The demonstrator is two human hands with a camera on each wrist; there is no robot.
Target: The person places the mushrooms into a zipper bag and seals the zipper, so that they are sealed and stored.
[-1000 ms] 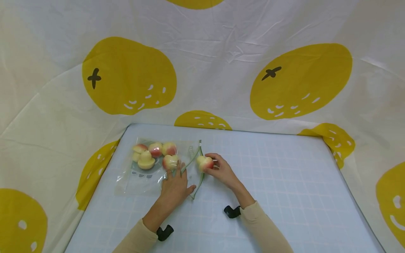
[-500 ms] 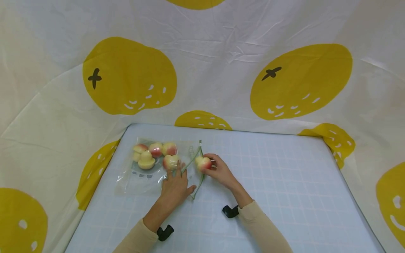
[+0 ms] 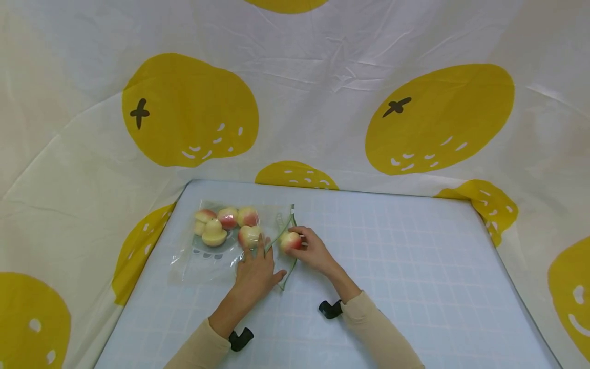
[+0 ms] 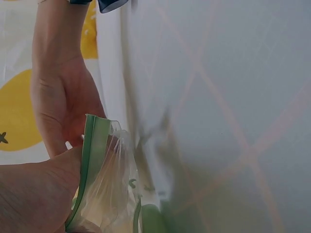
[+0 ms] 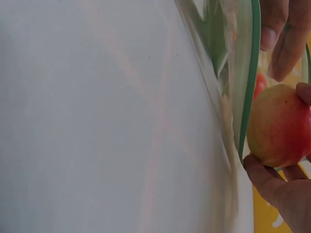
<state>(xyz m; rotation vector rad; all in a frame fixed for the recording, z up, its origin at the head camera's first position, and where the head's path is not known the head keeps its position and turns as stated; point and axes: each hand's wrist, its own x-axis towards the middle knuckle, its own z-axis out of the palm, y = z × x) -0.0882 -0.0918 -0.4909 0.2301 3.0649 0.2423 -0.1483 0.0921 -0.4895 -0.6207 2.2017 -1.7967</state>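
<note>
A clear zip bag [image 3: 184,271] with green edging lies on the table, its mouth spread apart on the right. Inside it are several yellow-and-red fruits [image 3: 227,218]. My left hand [image 3: 254,277] rests at the bag's mouth with fingers stretched and thumb apart; in the left wrist view the green edge [image 4: 87,160] runs against the thumb side. My right hand [image 3: 319,255] grips a round yellow-and-red peach [image 3: 289,242] between thumb and fingers at the opening. In the right wrist view the peach [image 5: 277,126] sits just beside the green edge, with left fingertips [image 5: 268,39] above it.
The table [image 3: 415,287] has a pale cloth with a faint grid. Behind and around it hangs a white curtain [image 3: 313,118] printed with large yellow fruits. Black wrist devices [image 3: 240,339] sit by both sleeves.
My right hand has moved left with the peach, from just outside the bag's mouth into the opening. The left hand and the bag have stayed in place.
</note>
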